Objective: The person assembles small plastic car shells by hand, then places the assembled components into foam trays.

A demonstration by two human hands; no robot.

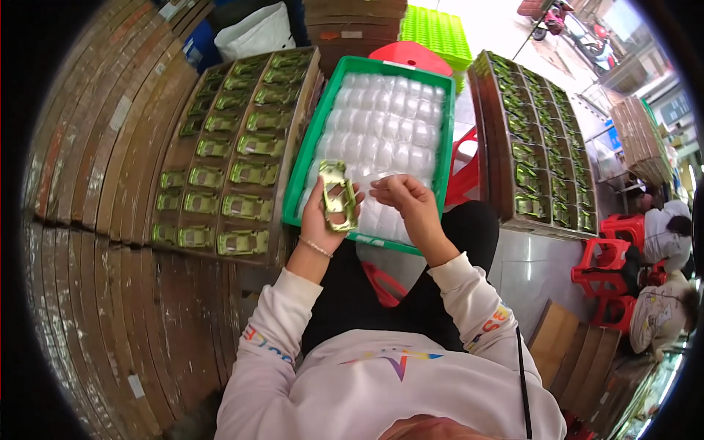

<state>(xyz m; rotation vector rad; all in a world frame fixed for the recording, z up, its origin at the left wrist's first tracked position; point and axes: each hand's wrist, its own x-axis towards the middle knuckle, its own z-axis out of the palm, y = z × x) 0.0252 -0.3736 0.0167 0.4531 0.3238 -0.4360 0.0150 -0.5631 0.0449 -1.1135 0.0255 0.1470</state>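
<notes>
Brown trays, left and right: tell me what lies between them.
In the head view: a green crate of white packing, the left hand holding a car shell, the right hand, and red plastic.

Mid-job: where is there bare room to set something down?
Bare grey floor lies between the right tray, the red stools and the brown boards. The left tray has a small gap in its far-left column, green car shells above and below. Crowded: the right tray's compartments, and the green crate, covered by bumpy clear plastic.

The left hand (315,218) holds a green toy-car shell (338,203) above a green tray (449,125), right hand (408,199) just beside; similar shells (254,174) lie left and right.
</notes>
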